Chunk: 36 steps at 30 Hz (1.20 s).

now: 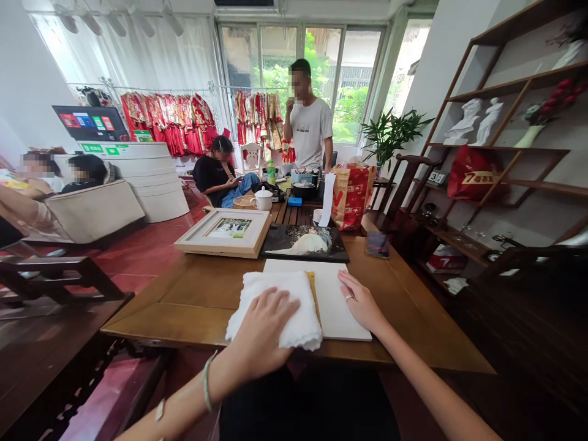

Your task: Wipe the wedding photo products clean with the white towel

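My left hand (261, 331) lies flat and open on a folded white towel (275, 294) at the near edge of the wooden table (413, 306). The towel rests on the left part of a flat white board (335, 300), and a thin yellow edge shows along the towel's right side. My right hand (362, 300), a ring on one finger, lies open on the board just right of the towel. A green bangle circles my left wrist.
Behind the board lie a dark photo panel (305, 243) and a light wooden picture frame (225, 231). Farther back: a white teapot (263, 199), a red paper bag (351, 196), a standing person (307, 125), a seated person (218, 171). Shelves (505, 147) stand right; a dark bench (55, 275) left.
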{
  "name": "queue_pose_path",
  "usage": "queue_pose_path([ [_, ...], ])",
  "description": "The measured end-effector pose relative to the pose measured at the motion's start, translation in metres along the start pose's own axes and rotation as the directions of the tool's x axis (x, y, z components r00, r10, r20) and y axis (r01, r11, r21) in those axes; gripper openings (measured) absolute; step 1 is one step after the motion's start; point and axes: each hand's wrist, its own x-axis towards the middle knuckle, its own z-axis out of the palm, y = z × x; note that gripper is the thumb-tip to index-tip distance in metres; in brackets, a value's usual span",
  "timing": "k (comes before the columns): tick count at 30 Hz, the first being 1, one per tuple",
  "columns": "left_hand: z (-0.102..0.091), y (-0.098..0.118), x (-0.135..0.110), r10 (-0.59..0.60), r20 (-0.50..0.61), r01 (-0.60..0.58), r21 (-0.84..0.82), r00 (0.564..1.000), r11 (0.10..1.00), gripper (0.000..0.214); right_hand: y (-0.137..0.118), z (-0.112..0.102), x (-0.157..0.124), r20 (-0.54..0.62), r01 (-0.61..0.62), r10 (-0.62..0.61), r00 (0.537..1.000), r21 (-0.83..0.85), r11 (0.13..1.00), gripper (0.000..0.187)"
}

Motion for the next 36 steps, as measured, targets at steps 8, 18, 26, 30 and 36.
queue_pose_path([
  [8,0.018,-0.05,0.076,0.058,-0.101,-0.053,0.053,0.993,0.997,0.056,0.002,-0.008,0.003,-0.008,0.002,-0.002,1.0,0.017,1.0,0.036],
  [18,0.013,-0.018,0.019,0.104,-0.051,-0.104,-0.011,0.993,0.994,0.061,0.007,-0.012,0.003,-0.003,-0.007,0.007,1.0,0.012,1.0,0.037],
  [26,0.001,-0.017,-0.009,0.092,-0.021,-0.093,-0.047,0.996,0.995,0.062,-0.009,-0.003,0.001,0.006,-0.002,0.002,1.0,-0.026,1.0,0.038],
  [30,0.002,-0.035,0.032,0.044,-0.044,-0.044,0.011,0.998,0.999,0.054,-0.014,-0.003,0.002,0.017,0.001,0.0,1.0,-0.043,0.999,0.039],
  [36,0.006,-0.051,0.082,-0.04,-0.073,0.045,0.07,0.996,0.997,0.043,-0.015,-0.002,0.003,0.015,-0.003,0.004,1.0,-0.055,0.998,0.038],
])
